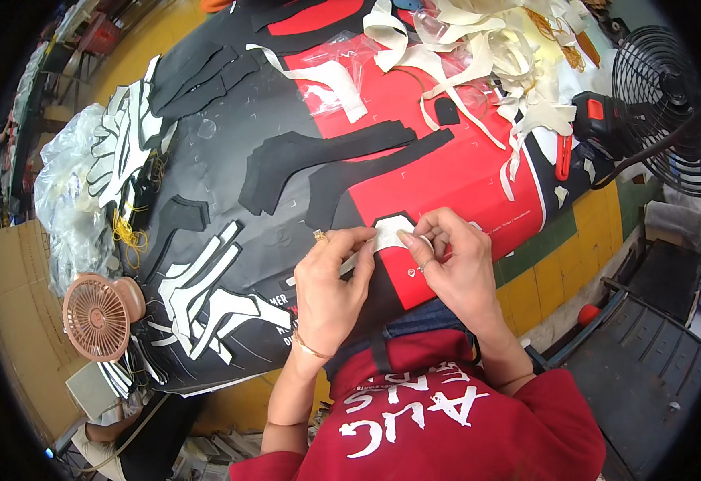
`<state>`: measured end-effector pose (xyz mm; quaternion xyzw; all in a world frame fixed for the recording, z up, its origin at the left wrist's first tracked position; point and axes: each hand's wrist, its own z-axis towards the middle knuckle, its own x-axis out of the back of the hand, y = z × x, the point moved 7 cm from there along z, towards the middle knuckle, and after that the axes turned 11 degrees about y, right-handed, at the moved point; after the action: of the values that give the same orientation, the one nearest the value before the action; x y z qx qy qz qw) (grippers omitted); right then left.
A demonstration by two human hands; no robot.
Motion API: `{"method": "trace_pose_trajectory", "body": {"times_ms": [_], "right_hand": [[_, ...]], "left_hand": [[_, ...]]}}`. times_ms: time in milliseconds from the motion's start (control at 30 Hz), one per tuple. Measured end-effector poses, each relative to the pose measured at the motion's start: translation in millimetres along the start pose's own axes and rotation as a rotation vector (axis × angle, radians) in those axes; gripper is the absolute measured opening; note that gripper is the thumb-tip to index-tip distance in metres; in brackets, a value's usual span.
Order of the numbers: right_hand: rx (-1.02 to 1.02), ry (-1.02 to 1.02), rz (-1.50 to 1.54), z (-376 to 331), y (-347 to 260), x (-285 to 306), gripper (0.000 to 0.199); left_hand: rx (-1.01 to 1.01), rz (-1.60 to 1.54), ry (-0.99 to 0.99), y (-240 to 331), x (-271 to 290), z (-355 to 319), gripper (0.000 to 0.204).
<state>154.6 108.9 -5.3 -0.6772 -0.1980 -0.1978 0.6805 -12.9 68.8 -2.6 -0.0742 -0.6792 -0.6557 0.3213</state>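
Both my hands are at the table's near edge, on a cut piece with a white face and black border [393, 232]. My left hand [328, 280] pinches its left side between thumb and fingers. On the opposite edge, the thumb and fingers of my right hand [456, 258] are closed on the same piece. Part of it is hidden under my fingers. Just beyond lie curved black cut pieces [286, 164], overlapping on the black and red sheet [455, 212]. More white pieces with black borders [206, 293] are spread to the left of my left hand.
Cream scraps [479, 48] and a clear plastic bag [350, 56] cover the far right. A red cutter [564, 156] lies near a black fan [663, 104]. On the left stand a pink fan [98, 317] and a plastic bundle [70, 192]. Another person's arm [110, 429] shows lower left.
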Motion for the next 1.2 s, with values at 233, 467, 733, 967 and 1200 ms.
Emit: {"method": "trace_pose_trajectory", "body": {"times_ms": [233,467,733,967,1200], "right_hand": [[-0.025,-0.006,-0.01,3.4,2.0,-4.3,0.02],[-0.04,-0.019,-0.01,4.3,2.3,-4.8,0.019],[-0.066,-0.032,-0.038,7.2,5.1,-4.5,0.022],[-0.119,-0.108,0.016,1.4,13.4,16.3,0.033],[-0.133,-0.047,0.066,-3.1,19.4,17.0,0.037]], "left_hand": [[-0.089,0.038,-0.003,-0.6,-2.1,1.4,0.015],[-0.101,0.06,-0.005,1.2,-4.1,0.5,0.018],[-0.141,0.234,-0.081,7.6,-9.7,-2.7,0.024],[-0.204,0.354,-0.084,16.4,-14.6,-9.2,0.026],[-0.189,0.342,-0.083,15.3,-13.7,-10.0,0.024]]}}
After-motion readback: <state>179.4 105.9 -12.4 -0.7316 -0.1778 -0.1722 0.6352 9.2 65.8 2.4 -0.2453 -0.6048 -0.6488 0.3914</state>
